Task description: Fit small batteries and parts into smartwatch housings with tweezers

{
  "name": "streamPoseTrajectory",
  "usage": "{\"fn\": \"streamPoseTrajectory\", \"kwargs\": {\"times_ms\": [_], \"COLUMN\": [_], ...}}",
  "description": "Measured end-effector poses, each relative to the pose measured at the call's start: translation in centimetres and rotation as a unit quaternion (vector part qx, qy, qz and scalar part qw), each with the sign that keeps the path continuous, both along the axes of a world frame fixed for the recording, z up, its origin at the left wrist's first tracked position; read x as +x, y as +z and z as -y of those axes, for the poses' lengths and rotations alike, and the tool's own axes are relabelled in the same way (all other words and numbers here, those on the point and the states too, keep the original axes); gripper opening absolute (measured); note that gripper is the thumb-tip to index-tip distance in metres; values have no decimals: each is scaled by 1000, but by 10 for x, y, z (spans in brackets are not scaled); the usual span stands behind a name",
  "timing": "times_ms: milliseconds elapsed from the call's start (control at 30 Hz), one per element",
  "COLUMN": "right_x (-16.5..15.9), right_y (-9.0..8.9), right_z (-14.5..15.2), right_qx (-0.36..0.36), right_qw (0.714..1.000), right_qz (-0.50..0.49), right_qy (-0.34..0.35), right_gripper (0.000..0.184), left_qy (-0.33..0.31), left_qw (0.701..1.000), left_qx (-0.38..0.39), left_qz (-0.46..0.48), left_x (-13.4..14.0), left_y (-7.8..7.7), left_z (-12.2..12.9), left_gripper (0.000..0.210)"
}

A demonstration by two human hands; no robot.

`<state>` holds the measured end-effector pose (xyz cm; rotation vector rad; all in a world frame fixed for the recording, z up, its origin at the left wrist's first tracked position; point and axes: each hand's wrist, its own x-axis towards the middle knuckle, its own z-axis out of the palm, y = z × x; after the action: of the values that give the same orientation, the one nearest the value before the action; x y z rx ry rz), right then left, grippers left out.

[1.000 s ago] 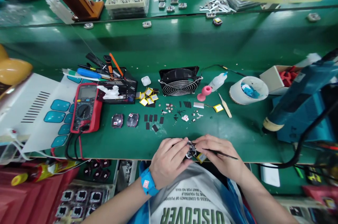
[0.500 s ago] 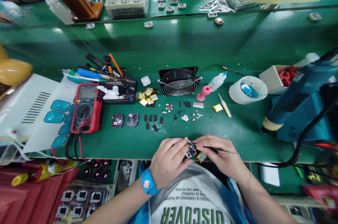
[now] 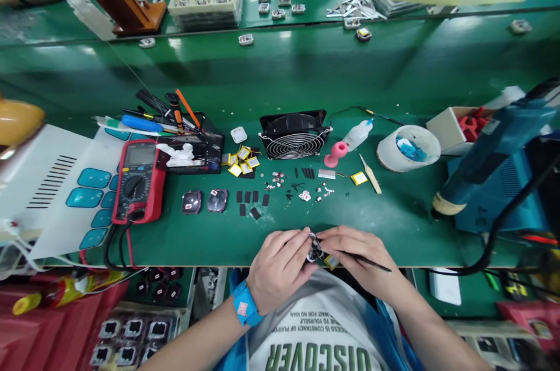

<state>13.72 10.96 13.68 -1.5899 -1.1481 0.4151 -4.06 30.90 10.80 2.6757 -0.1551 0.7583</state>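
Observation:
My left hand (image 3: 282, 260) is closed around a small watch-like electronic housing (image 3: 315, 248) at the table's front edge, its inner parts facing up. A yellow-wrapped battery (image 3: 332, 261) shows just beside the housing, partly under my right fingers. My right hand (image 3: 361, 254) pinches a thin dark hand tool (image 3: 367, 262); its rear end sticks out toward my wrist, and its working end is hidden at the housing. Beyond my hands lie black rectangular pads (image 3: 247, 196), tiny loose parts (image 3: 305, 195) and two dark watch-like cases (image 3: 217, 200).
A fan (image 3: 294, 135) stands behind the parts, near a pink holder (image 3: 336, 154), a bottle (image 3: 359, 134) and a white tub (image 3: 409, 148). Left are a red multimeter (image 3: 139, 181) and tool box (image 3: 192, 152). A blue hand tool (image 3: 485, 149) hangs at right. Other people sit across.
The dark tool in my right hand has swung, its rear end now lower and nearer to me. My left hand keeps hold of the housing. The view has shifted slightly.

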Motion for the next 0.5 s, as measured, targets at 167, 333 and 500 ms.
{"fn": "streamPoseTrajectory", "kwargs": {"times_ms": [167, 333, 500], "right_x": [-5, -15, -11], "right_y": [-5, -12, -9], "right_z": [4, 9, 7], "right_qx": [-3, -14, 8], "right_qw": [1000, 999, 998], "right_qz": [22, 52, 67], "right_qy": [8, 6, 11], "right_gripper": [27, 29, 29], "left_qy": [2, 1, -11], "left_qw": [1000, 1000, 1000], "left_qx": [1, 11, 25], "left_qz": [10, 18, 13], "left_x": [-1, 0, -2], "left_y": [-2, -1, -3], "left_z": [0, -1, -4], "left_gripper": [35, 36, 35]}}
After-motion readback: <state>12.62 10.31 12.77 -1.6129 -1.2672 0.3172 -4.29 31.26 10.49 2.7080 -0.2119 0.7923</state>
